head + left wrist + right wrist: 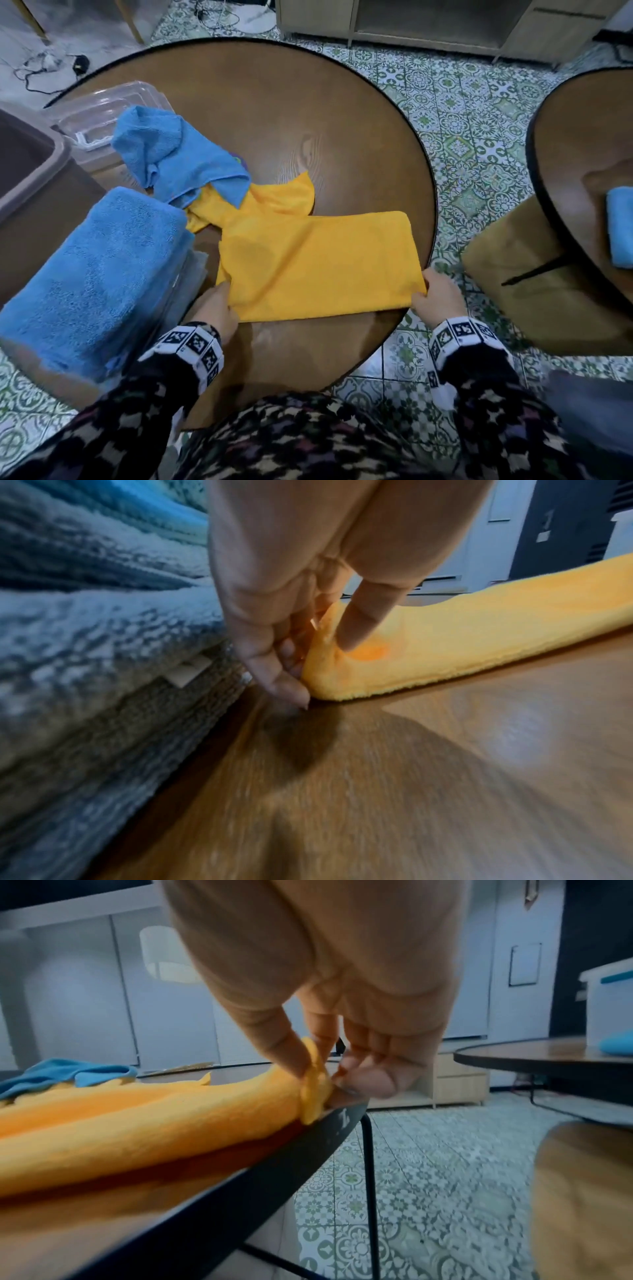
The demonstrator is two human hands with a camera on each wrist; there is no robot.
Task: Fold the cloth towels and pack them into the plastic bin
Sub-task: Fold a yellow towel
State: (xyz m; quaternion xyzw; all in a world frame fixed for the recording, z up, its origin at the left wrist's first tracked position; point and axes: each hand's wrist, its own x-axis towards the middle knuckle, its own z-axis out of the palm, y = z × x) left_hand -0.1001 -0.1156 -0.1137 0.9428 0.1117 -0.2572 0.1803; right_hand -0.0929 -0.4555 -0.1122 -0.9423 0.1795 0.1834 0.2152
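Left hand [215, 310]: pinching the near-left corner of the flat yellow microfibre towel [318, 263], thumb on top, fingers curled at the edge, low against the round dark-wood table [308, 113].
Right hand [436, 298]: pinching the near-right corner of the same towel between thumb and fingers, right at the table's black rim.
Yellow towel: lying as a long band across the near part of the table, apparently folded once already; far-left end rumpled and tucked under a crumpled light-blue cloth towel [178, 154].
Plastic bin: clear, at the left edge of the table, topped by a folded blue plush towel [92, 274]; grey folded towels seen through its wall in the left wrist view.
Beyond: clear plastic lid [102, 109] behind the crumpled cloth; a second round table [582, 144] to the right with another folded blue item [620, 226].
Step in hand: probably squaring the yellow towel for its next fold.
Doing it well: keep both pinches level, draw the band taut so the layers stay aligned, free the rumpled end from under the blue cloth first, match corner to corner, then smooth the crease flat.
Risk: right corner at the rim, so a slack pull could slide the towel off.
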